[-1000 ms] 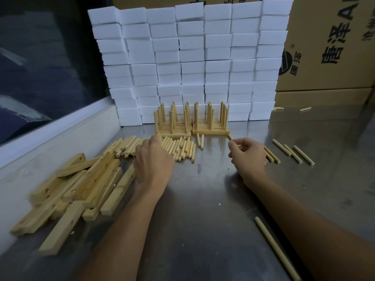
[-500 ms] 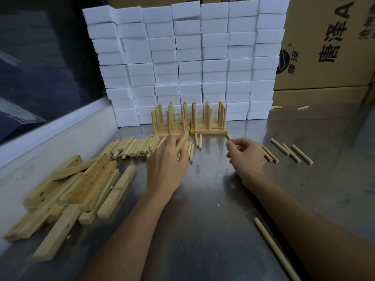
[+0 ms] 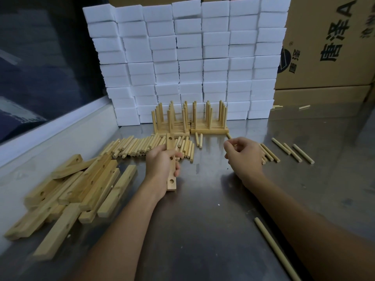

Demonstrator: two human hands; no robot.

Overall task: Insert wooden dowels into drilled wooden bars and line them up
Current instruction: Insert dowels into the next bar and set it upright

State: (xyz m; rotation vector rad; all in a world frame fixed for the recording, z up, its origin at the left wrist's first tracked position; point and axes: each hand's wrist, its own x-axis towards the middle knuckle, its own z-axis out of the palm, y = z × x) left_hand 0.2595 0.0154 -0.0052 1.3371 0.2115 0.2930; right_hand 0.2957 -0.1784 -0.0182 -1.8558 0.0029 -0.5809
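Above the dowel pile (image 3: 150, 146), your left hand (image 3: 160, 169) now grips a newly lifted drilled bar (image 3: 171, 161), while your curled right hand (image 3: 244, 157) hides whatever it pinches.

Black Chinese characters "唐泽" are printed on the cardboard box (image 3: 328, 43) at upper right, beside a round logo; further large lettering is cut off

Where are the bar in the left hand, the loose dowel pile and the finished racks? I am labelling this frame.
bar (image 3: 171, 180): head view, lower part near a hole.
dowel pile (image 3: 138, 147): head view, middle of the heap.
finished racks (image 3: 209, 130): head view, base of the right one.
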